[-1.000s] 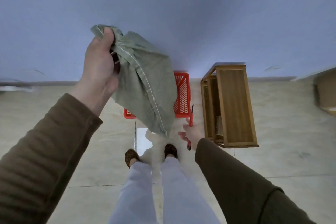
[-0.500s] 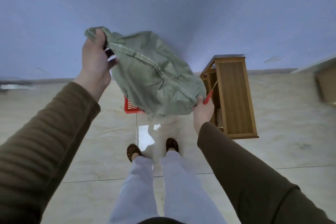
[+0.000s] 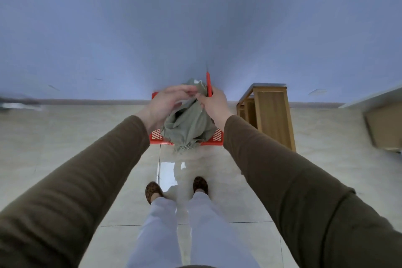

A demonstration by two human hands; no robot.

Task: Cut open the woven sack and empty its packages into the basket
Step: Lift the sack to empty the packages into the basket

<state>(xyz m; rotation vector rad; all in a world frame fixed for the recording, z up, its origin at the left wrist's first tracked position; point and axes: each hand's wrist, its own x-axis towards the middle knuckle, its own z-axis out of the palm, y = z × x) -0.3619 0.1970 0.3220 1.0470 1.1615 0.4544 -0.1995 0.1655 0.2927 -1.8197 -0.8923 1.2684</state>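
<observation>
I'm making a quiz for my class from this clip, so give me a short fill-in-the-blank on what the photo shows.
1. Both hands hold the green woven sack above the ____ plastic basket.
2. The right hand also grips a red cutter whose tip points ____.
3. The wooden shelf unit stands on the floor to the ____ of the basket.
4. The left hand holds the sack near its ____ end.

Missing words: red; up; right; upper
</observation>
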